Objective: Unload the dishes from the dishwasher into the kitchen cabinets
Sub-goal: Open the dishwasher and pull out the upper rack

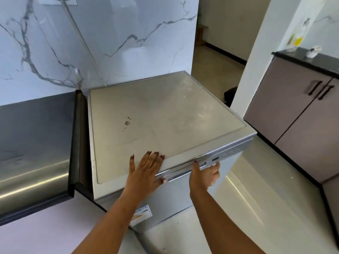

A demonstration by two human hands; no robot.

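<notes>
- The marble wall (113, 33) fills the far left, with a pale cable (82, 43) running down it to behind the dishwasher.
- The dishwasher (165, 114) stands in the middle of the scene, door closed, its flat grey top scuffed and marked by a small brown stain (127, 123).
- A dark counter (34, 143) lies just beside it on the left; brown cabinets (293, 116) with dark handles stand well apart on the right.
- The left hand (146, 171) lies flat on the near edge of the top, fingers spread, thumb hooked over the front lip.
- The right hand (205, 174) curls its fingers up under the silver handle strip (183, 170), gripping the door's top edge.
- A label (142, 215) is stuck on the door's lower left; its print is too blurred to read.
- The control panel markings (225, 154) are likewise unreadable.
</notes>
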